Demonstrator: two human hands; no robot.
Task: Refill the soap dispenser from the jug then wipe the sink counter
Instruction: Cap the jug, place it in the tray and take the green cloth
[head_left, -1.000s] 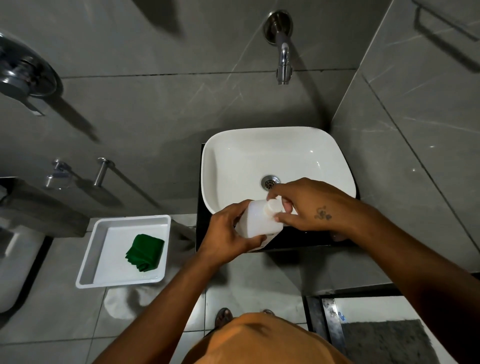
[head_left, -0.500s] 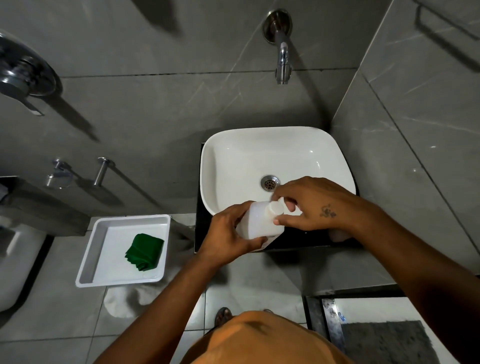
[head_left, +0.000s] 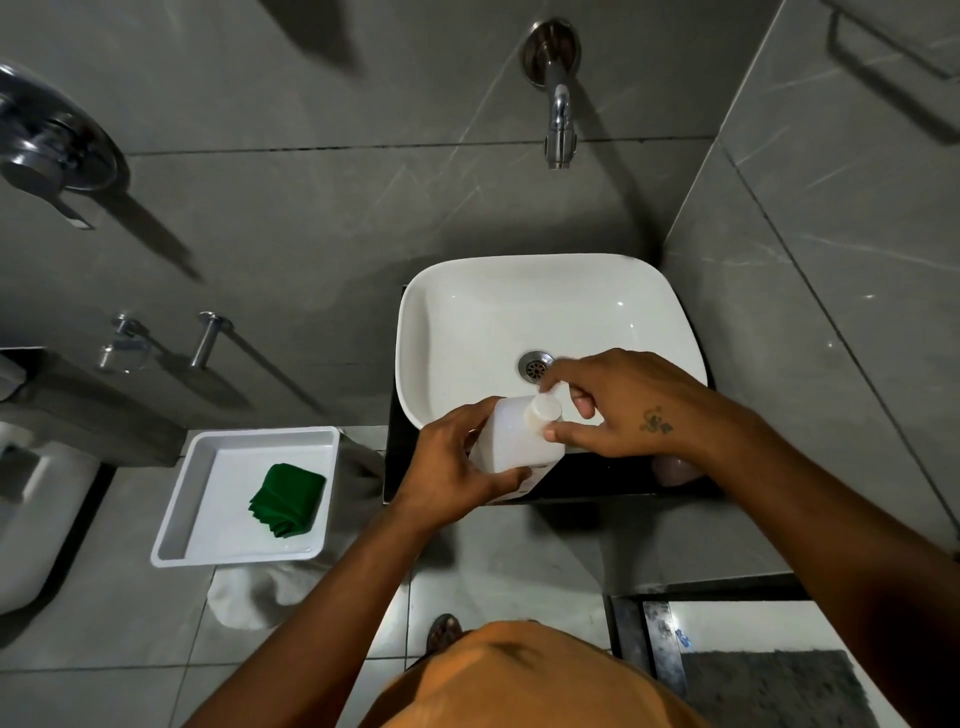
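A white plastic jug (head_left: 514, 439) stands at the front edge of the black counter (head_left: 597, 475), just in front of the white basin (head_left: 467, 332). My left hand (head_left: 452, 467) wraps around the jug's body. The thumb and fingers of my right hand (head_left: 618, 402) pinch its round white cap (head_left: 543, 409). A pinkish object (head_left: 675, 470), perhaps the soap dispenser, peeks out under my right wrist, mostly hidden. A folded green cloth (head_left: 285, 499) lies in a white tray (head_left: 208, 519) to the left.
A chrome wall tap (head_left: 558, 119) hangs above the basin, whose drain (head_left: 535, 364) is visible. The tray rests on a low support at the left, above the tiled floor. A toilet (head_left: 31, 519) sits far left. Grey tiled walls close in behind and to the right.
My right hand has turned on the cap, its fingers shifting slightly up and right. The jug and my left hand have stayed in place.
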